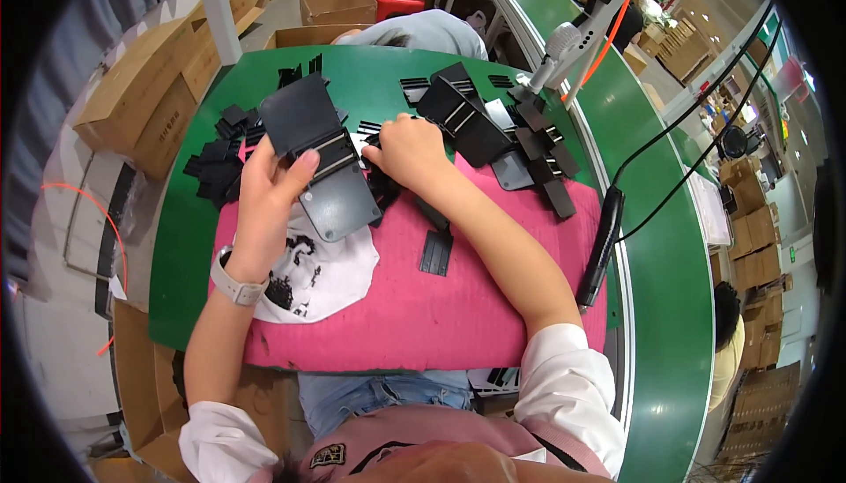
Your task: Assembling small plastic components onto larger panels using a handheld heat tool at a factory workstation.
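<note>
My left hand [263,210] grips a black hinged plastic bracket [340,205] with two flat plates and metal rods across its middle. The thumb presses near the rods, and the bracket is held tilted above the mat. Just right of it, my right hand [411,150] is closed with the fingers curled down among small black parts; what they hold, if anything, is hidden. Beyond that hand lies another hinged black bracket [467,117]. A small ribbed black plate [436,253] rests on the pink mat [480,307]. Partly under the bracket is a white cloth [339,280] with black bits on it.
Loose black parts [220,166] are heaped at the left, and more black pieces [542,152] lie at the right. A black corded tool [603,249] hangs by the right table edge. Cardboard boxes [145,104] stand left; a person's back [432,32] is across the green table [181,298].
</note>
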### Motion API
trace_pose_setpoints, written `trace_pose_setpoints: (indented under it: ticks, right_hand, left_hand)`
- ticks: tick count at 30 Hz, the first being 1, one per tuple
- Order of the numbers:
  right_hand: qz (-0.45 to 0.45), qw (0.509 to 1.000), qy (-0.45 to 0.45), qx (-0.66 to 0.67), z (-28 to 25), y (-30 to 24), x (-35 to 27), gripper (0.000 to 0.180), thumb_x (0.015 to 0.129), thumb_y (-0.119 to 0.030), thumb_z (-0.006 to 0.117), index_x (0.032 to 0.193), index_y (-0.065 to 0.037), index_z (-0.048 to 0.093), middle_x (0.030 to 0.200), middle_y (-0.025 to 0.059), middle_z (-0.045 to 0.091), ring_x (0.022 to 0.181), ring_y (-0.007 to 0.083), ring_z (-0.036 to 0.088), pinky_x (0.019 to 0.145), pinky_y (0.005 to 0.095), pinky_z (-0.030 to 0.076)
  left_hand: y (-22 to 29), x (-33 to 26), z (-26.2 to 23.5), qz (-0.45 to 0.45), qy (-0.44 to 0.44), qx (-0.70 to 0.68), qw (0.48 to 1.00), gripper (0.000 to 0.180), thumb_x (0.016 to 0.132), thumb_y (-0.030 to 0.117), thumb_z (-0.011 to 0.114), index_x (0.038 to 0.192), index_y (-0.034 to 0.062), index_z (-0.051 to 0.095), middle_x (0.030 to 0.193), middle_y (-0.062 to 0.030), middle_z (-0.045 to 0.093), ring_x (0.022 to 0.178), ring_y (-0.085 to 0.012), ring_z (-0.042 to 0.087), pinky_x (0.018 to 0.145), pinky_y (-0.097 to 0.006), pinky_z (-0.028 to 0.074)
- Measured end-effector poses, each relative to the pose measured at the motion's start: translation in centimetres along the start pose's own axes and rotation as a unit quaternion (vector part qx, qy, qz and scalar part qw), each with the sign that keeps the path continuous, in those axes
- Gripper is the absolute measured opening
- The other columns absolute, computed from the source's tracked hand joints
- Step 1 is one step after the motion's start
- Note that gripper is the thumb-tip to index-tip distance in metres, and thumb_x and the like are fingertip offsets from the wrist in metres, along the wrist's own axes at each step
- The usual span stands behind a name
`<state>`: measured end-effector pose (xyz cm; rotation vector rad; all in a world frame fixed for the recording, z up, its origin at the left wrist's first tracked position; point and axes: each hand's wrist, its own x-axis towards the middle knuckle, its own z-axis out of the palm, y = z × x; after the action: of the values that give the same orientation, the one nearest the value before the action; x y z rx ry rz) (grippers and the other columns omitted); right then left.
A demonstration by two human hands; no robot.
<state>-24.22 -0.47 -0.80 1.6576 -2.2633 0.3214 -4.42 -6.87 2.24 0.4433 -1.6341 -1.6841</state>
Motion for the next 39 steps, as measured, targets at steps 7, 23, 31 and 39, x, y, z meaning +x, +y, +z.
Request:
trace_pose_setpoints:
  ticks: [7, 23, 31, 39]
  right_hand:
    - [-0.063, 0.965, 0.180, 0.181, -1.2, 1.7, 0.7, 0.020, 0.081, -0.019, 0.062, 0.081, 0.000, 0.068, 0.066, 0.0117, 0.061, 0.053, 0.0247, 0.059, 0.054, 0.0384, 0.048]
    - [0.071, 0.780, 0.026, 0.621, -6.0, -5.7, -3.4, 0.024, 0.077, -0.007, 0.073, 0.097, 0.002, 0.064, 0.074, -0.0007, 0.057, 0.057, 0.0031, 0.049, 0.049, 0.0177, 0.039]
    - [0.024, 0.887, -0.063, 0.457, -6.9, -4.1, -3.7, 0.048, 0.078, -0.026, 0.071, 0.113, -0.001, 0.051, 0.064, 0.0080, 0.061, 0.058, 0.0185, 0.061, 0.054, 0.0286, 0.046]
    - [-0.271, 0.934, -0.122, 0.199, -6.1, 0.8, -9.7, 0.059, 0.069, -0.034, 0.073, 0.122, -0.015, 0.056, 0.130, 0.0151, 0.045, 0.126, 0.0342, 0.040, 0.102, 0.0509, 0.034]
  left_hand:
    - [-0.6, -1.1, -1.8, -0.010, 0.003, -0.131, 0.991, 0.036, 0.091, 0.015, 0.059, 0.123, 0.0027, 0.047, 0.111, -0.0060, 0.059, 0.097, -0.0121, 0.057, 0.082, -0.026, 0.045]
    - [-1.9, -2.0, -1.2, 0.050, -0.039, -0.144, 0.987, 0.050, 0.086, 0.015, 0.067, 0.126, -0.0019, 0.042, 0.118, -0.0085, 0.053, 0.108, -0.0145, 0.053, 0.095, -0.030, 0.042]
    - [-0.7, -2.0, -1.9, -0.048, -0.082, -0.129, 0.987, 0.039, 0.085, 0.006, 0.058, 0.121, -0.0024, 0.048, 0.110, -0.0065, 0.059, 0.099, -0.0119, 0.056, 0.086, -0.027, 0.045]
    - [1.1, -0.8, -3.8, -0.020, 0.081, -0.185, 0.979, 0.023, 0.085, 0.012, 0.055, 0.106, 0.0010, 0.057, 0.096, -0.0051, 0.064, 0.085, -0.0118, 0.061, 0.077, -0.027, 0.051]
